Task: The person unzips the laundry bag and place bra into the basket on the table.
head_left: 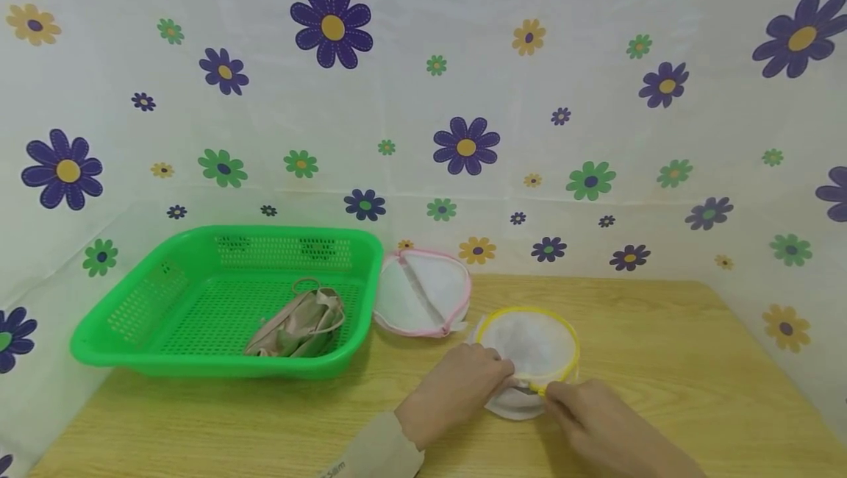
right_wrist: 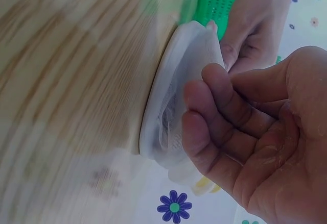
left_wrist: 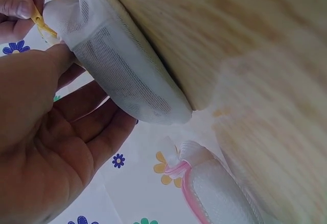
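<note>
A round white mesh laundry bag (head_left: 529, 345) with a yellow zipper rim stands on the wooden table in front of me. My left hand (head_left: 459, 382) grips its near left edge, thumb by the zipper and fingers against the mesh side in the left wrist view. At the near right edge, my right hand (head_left: 598, 412) pinches the yellow zipper pull (left_wrist: 45, 26) between thumb and finger. A dark gap shows under the rim between the two hands. In the right wrist view the curled fingers hide the pull; the bag's mesh side (right_wrist: 179, 96) shows beyond them.
Left on the table (head_left: 662, 345) sits a green plastic basket (head_left: 231, 368) holding a beige item with thin straps (head_left: 298, 323). Behind the hands lies another white mesh bag (head_left: 423, 290) with pink trim, beside the basket. A flower-printed sheet (head_left: 397, 103) hangs around the table's back and sides.
</note>
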Motion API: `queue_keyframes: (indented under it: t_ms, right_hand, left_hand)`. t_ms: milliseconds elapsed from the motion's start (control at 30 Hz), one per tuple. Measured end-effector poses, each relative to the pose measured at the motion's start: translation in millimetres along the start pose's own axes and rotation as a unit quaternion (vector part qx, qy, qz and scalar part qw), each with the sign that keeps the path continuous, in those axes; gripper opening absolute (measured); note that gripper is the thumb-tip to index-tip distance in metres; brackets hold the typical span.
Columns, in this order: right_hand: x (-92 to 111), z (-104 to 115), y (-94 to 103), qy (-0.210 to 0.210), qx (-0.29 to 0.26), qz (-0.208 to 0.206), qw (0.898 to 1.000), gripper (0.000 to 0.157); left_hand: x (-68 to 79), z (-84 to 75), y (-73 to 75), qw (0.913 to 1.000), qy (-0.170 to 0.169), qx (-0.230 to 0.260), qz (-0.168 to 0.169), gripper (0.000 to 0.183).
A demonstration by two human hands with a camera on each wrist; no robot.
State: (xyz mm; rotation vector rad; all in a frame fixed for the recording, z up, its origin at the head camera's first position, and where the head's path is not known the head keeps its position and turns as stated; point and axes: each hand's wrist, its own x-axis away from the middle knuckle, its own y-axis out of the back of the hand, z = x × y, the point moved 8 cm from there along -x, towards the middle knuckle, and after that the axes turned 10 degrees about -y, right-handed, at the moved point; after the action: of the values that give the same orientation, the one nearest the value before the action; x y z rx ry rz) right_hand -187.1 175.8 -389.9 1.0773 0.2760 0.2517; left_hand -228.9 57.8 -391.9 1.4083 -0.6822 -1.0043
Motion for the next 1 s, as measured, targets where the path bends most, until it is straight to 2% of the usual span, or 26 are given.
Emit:
queue_keyframes:
  t_ms: [133,433,600,767,1000]
  right_hand:
    - [-1.2,4.1,-0.7,0.011,0.007,-0.015,1.0,0.029]
    - [-6.1,5.5,-4.6,-0.001,0.002,0.006,1.0,0.024]
    - [-7.2,7.5,-6.1,-0.001,0.0,0.013,1.0,0.025]
    - [-7.1,10.2,-5.4,0.01,0.0,-0.007,1.0,0.031]
    - [-9.4,10.2,-6.8,0.001,0.01,-0.006,1.0,0.031]
  left_hand:
    - [0.2,-0.8,0.1,0.9999,-0.002,-0.009,-0.004,0.025]
    - [1.1,-1.4,2.5,0.9994,-0.007,-0.027,-0.018,0.025]
    - [-0.5,-0.6,0.5,0.9997,-0.001,-0.024,-0.01,0.025]
    - [-1.0,-1.5,0.1,0.9988,-0.004,-0.046,-0.018,0.026]
    - [-0.8,-2.3,1.3,0.9989,-0.004,-0.041,-0.022,0.026]
